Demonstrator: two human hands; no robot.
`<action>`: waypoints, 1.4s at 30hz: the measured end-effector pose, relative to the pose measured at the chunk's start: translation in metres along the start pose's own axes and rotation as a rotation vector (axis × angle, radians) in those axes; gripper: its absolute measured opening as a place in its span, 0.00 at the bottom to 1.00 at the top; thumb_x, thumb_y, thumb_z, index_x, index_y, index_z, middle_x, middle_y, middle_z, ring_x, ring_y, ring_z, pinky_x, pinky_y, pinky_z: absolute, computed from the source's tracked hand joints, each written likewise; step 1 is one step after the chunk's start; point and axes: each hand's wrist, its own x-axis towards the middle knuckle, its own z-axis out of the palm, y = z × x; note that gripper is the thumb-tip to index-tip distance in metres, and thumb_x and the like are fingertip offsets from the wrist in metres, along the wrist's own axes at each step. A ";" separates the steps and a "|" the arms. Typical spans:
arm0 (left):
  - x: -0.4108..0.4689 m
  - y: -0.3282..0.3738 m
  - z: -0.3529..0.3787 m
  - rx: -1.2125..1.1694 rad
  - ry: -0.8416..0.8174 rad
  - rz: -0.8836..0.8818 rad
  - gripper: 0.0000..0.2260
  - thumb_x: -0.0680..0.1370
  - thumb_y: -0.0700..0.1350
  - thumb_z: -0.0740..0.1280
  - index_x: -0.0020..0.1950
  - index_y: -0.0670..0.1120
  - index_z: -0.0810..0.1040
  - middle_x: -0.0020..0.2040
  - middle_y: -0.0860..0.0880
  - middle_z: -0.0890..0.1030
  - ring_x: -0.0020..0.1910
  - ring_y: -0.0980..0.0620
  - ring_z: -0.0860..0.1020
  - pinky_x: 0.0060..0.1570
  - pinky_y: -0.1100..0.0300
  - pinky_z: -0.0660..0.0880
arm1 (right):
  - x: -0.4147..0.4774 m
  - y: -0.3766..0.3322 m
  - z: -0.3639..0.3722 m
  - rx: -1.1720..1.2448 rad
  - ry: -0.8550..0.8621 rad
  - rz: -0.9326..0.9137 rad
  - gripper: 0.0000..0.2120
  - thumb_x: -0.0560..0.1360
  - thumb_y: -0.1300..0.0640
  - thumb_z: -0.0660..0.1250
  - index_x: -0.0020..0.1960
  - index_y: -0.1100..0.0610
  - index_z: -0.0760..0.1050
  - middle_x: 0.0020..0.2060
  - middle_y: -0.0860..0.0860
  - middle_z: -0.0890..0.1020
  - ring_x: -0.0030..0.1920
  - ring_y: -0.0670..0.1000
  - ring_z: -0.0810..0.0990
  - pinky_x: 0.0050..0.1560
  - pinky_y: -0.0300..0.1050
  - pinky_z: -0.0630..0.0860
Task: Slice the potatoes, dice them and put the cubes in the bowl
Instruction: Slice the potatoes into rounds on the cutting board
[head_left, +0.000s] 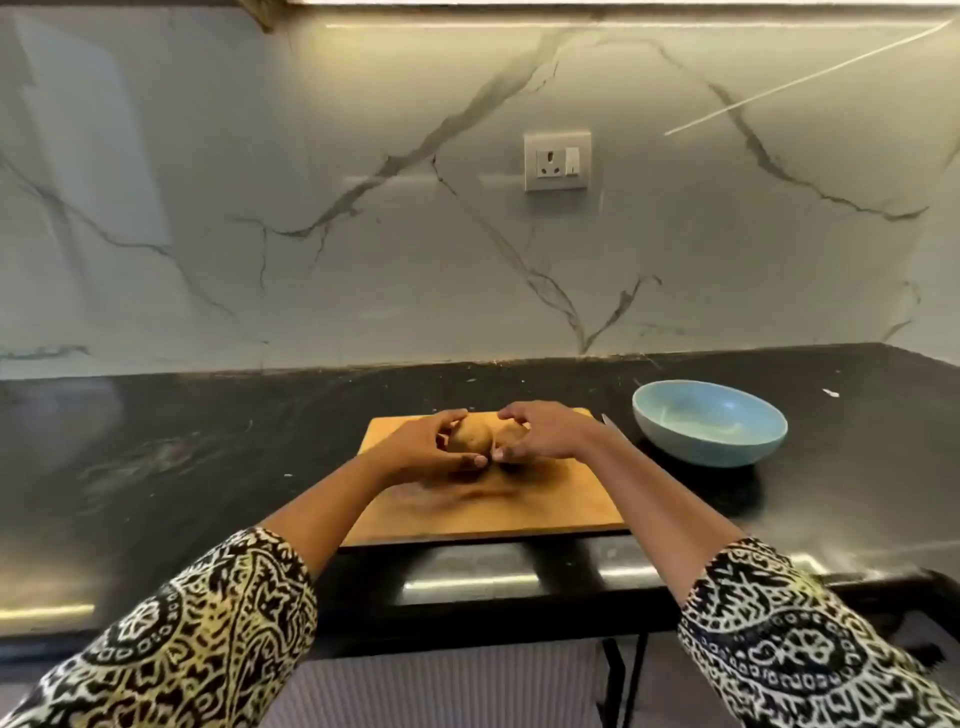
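Two brown unpeeled potatoes lie side by side on a wooden cutting board (545, 504). My left hand (415, 449) curls around the left potato (470, 435), thumb under it and fingers over its top. My right hand (550, 434) cups the right potato (511, 435), which is mostly hidden beneath the fingers. A light blue bowl (709, 422) stands to the right of the board. A thin pointed tip (610, 422), perhaps a knife blade, shows beside my right wrist at the board's far right edge.
The board lies on a black glossy countertop (182, 441) near its front edge. A marble backsplash with a wall socket (557, 161) rises behind. A small white speck (830, 393) lies right of the bowl.
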 end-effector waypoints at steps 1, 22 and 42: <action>0.003 -0.002 0.004 0.013 0.038 0.015 0.36 0.71 0.57 0.72 0.75 0.53 0.61 0.69 0.48 0.70 0.62 0.50 0.72 0.62 0.59 0.70 | 0.003 0.002 0.002 -0.009 0.017 -0.008 0.31 0.72 0.48 0.72 0.72 0.52 0.66 0.71 0.52 0.70 0.70 0.54 0.68 0.67 0.48 0.65; 0.033 -0.039 -0.006 -0.132 0.035 0.159 0.27 0.67 0.56 0.71 0.65 0.67 0.69 0.61 0.70 0.72 0.59 0.66 0.73 0.57 0.72 0.70 | 0.048 0.061 -0.058 -0.302 0.128 0.004 0.20 0.78 0.54 0.64 0.70 0.48 0.69 0.66 0.47 0.75 0.65 0.49 0.73 0.58 0.41 0.67; 0.031 -0.027 0.000 0.031 0.124 0.230 0.30 0.69 0.58 0.69 0.70 0.60 0.65 0.60 0.61 0.71 0.51 0.63 0.72 0.45 0.73 0.68 | -0.047 0.071 0.011 -0.690 0.332 0.489 0.12 0.80 0.63 0.57 0.62 0.57 0.71 0.53 0.54 0.79 0.54 0.55 0.79 0.44 0.44 0.74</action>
